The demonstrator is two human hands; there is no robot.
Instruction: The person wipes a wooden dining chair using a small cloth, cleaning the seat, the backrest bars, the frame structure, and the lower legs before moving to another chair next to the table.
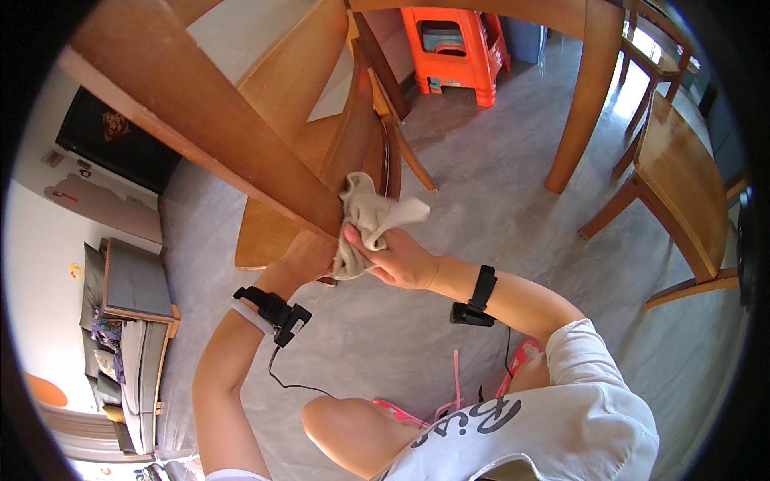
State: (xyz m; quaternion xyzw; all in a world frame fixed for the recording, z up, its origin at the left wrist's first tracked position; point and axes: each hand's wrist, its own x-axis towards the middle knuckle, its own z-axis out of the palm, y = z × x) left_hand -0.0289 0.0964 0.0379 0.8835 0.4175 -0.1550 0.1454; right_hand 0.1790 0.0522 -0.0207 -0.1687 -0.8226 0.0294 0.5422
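A thick brown wooden leg (228, 132) slants from the upper left down to the middle of the view. My left hand (310, 255) is wrapped about its lower end, the fingers partly hidden behind wood and cloth. In my right hand (406, 258) is a crumpled beige cloth (361, 210), pressed against the leg's end beside the left hand. One loose corner of the cloth sticks out to the right. Just behind the leg stands a wooden chair (258, 234) with a curved back.
Orange plastic stools (448, 75) are stacked at the top. Another wooden leg (574, 120) stands on the grey floor (505, 198). At right is a wooden chair (680, 180); a grey sofa (135, 361) lines the left. Cables hang from both wrist straps.
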